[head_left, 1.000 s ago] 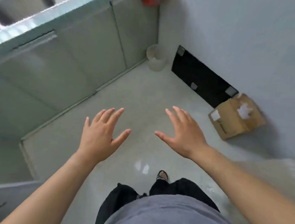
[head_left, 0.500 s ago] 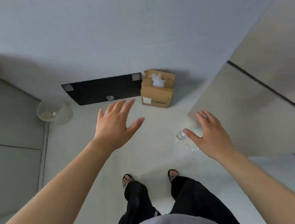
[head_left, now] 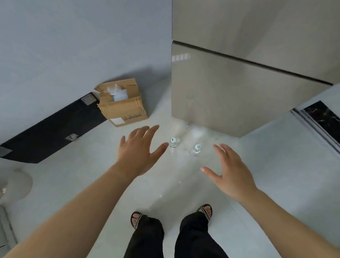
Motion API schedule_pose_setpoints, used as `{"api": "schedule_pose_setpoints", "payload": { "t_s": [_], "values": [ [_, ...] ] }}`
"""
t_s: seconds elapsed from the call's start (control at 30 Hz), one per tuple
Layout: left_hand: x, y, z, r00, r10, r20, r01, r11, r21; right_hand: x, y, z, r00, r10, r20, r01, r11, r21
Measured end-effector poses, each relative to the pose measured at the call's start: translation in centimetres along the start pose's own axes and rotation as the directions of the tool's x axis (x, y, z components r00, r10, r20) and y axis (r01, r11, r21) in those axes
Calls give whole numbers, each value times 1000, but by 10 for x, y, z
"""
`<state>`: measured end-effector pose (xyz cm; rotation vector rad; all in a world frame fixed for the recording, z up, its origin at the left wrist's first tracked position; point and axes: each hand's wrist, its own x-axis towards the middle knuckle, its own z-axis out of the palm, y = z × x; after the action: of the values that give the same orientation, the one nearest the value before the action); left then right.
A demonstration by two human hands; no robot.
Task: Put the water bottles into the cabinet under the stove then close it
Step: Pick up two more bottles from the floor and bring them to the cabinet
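Note:
Two clear water bottles with green-and-white caps stand upright on the pale floor, one on the left (head_left: 173,142) and one on the right (head_left: 196,149), just in front of a tall beige fridge. My left hand (head_left: 139,153) hovers with fingers spread, a little left of the left bottle. My right hand (head_left: 230,173) hovers with fingers spread, to the right of the right bottle. Neither hand touches a bottle. The cabinet under the stove is out of view.
The beige fridge (head_left: 240,93) stands close behind the bottles. A torn cardboard box (head_left: 123,106) and a flat black panel (head_left: 49,130) lie against the grey wall at left. A pale round bin (head_left: 1,190) stands at far left. My sandalled feet (head_left: 206,211) stand below the bottles.
My view has swung right, away from the counter and cabinets, to face the fridge. Both bottles have come fully into view between my hands, which stay spread and empty.

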<state>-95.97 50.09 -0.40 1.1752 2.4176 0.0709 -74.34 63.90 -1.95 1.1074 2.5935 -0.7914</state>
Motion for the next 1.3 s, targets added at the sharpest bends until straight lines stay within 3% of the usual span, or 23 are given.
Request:
{"api": "schedule_pose_setpoints", "payload": {
  "t_s": [0.17, 0.33, 0.57, 0.77, 0.9, 1.1, 1.3],
  "values": [
    [76, 3, 112, 997, 20, 69, -17, 999, -46, 68, 74, 87, 999, 43, 24, -44, 995, 85],
    [162, -23, 280, 993, 63, 103, -54, 995, -85, 162, 157, 237, 997, 77, 9, -77, 965, 251],
    [283, -67, 526, 965, 230, 124, -239, 969, 66, 270, 259, 428, 935, 213, -284, -70, 894, 442],
    [371, -90, 670, 918, 385, 98, -396, 907, 146, 340, 296, 542, 875, 161, -457, 83, 879, 469],
    [386, -110, 714, 892, 434, 129, -452, 870, 198, 369, 297, 574, 780, 165, -603, 221, 830, 512],
    [384, -117, 722, 877, 468, 113, -481, 836, 263, 398, 288, 565, 699, 234, -675, 212, 835, 508],
    [384, -120, 728, 868, 495, 41, -488, 833, 260, 386, 296, 547, 732, 261, -629, 171, 824, 540]
  ]
}}
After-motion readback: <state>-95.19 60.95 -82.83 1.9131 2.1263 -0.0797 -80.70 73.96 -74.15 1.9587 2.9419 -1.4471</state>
